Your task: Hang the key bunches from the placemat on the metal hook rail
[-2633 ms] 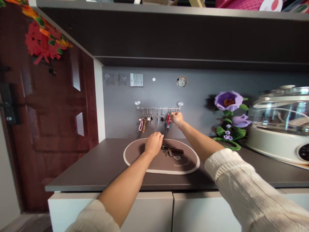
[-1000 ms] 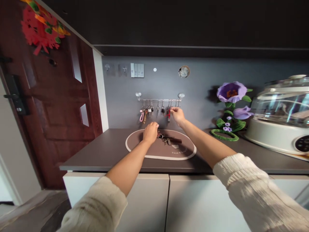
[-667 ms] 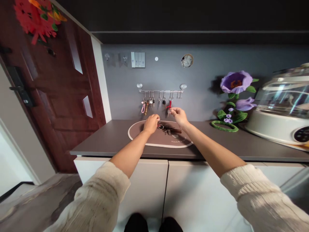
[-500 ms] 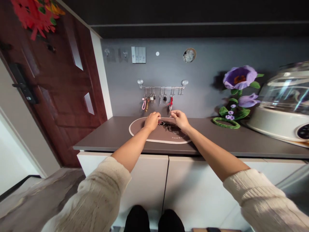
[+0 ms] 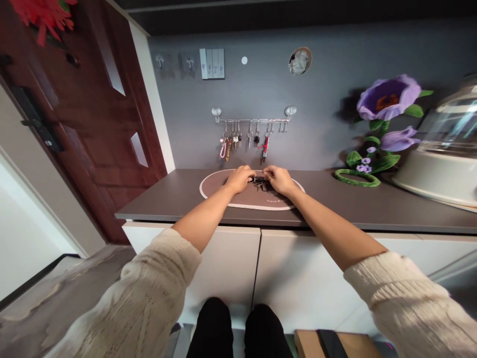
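A bunch of keys (image 5: 258,184) with a metal ring and dark pieces lies on the oval brown mat (image 5: 216,191). My left hand (image 5: 239,180) is closed at the left end of the bunch, fingertips at its ring. From the right, my right hand (image 5: 278,180) reaches over the same bunch, its thumb and fingers drawn into a pinch; what is between them, if anything, is hidden. Above both hands, a red-strapped key (image 5: 266,146) hangs from the hook rail (image 5: 255,121). Several other keys (image 5: 235,140), one with a pink loop, hang further left on it.
The mat lies on a grey counter (image 5: 167,199) above white cabinet doors. At the right stand a purple felt flower (image 5: 389,99) and a white appliance (image 5: 439,171) with a clear cover. A dark red door (image 5: 93,119) is at the left; a cardboard box (image 5: 309,343) sits below.
My right hand has let go of the red-strapped key, now hanging on the rail, and has come down to the keys on the mat. My left hand stays by them. The view has tilted downward.
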A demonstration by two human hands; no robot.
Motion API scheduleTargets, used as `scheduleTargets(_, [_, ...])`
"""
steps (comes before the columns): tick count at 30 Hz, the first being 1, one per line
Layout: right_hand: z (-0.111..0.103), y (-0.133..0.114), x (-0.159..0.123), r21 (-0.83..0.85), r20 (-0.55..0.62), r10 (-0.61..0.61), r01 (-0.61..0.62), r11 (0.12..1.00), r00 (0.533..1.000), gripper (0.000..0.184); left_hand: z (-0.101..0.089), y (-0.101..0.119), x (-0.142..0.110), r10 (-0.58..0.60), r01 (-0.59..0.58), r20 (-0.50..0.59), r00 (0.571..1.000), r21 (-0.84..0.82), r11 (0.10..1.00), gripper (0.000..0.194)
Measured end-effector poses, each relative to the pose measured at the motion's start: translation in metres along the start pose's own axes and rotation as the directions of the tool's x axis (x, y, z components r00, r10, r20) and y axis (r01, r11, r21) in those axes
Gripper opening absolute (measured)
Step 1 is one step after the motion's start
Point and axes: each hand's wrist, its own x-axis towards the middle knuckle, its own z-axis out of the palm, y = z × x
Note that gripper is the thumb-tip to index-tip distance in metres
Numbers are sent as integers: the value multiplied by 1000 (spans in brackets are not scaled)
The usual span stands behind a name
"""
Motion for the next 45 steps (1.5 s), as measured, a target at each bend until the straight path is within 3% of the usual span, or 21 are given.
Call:
scheduleTargets(8, [2, 2, 1, 4, -15, 24, -24, 1000, 1000, 20, -2, 1, 0, -35, 35, 17, 999, 20, 999, 16])
scheduleTargets(12, [2, 2, 0, 4, -21, 26, -26, 1000, 999, 21, -4, 2, 0, -36, 36, -29, 999, 8, 999, 14])
scheduleTargets(20, [1, 1, 0, 12, -18, 43, -42, 999, 999, 21, -5, 2, 3, -111, 96, -142, 984, -108, 989, 11])
scheduleTargets(25, [1, 0, 0, 4, -26, 41, -41, 999, 999, 20, -6, 6, 4, -206, 151, -191, 960, -264, 953, 9])
scheduleTargets(34, [1, -3, 0, 7, -27, 9, -9, 1000, 1000, 20, 2, -2, 11, -386, 179, -172, 906, -671, 720, 4])
scheduleTargets(45, [1, -8, 0, 139, -63, -62, 70, 988, 996, 19, -6, 8, 13, -495, 149, -146, 856, -849, 507, 9])
